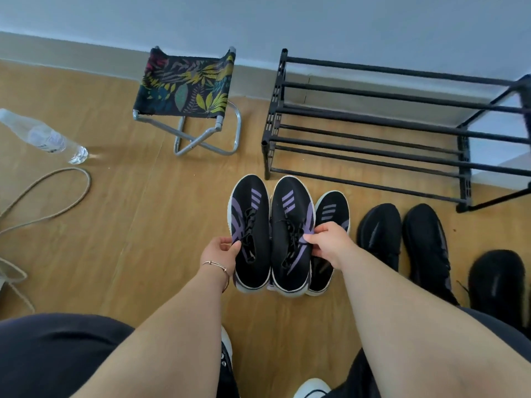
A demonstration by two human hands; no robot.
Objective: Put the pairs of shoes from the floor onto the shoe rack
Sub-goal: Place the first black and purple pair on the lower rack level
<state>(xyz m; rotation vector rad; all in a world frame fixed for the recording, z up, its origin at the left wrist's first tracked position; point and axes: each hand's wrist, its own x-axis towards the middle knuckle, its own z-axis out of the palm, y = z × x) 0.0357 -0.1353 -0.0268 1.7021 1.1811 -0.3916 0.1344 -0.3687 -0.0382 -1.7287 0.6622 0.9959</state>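
The rack [373, 130] is standing empty; left hand [222, 252] and right hand [326, 242] are each gripping one purple-striped shoe [251, 231], other shoes [402, 239] waiting on the floor.

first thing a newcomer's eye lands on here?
The two black-and-purple sneakers at centre, side by side, the left hand gripping one, the right hand the other. Behind them the black shoe rack stands bare against the wall, all-black shoes waiting on the floor to the right.

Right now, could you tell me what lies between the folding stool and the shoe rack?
Nothing: in the head view, the stretch between the folding stool and the shoe rack is bare wooden floor up to the skirting.
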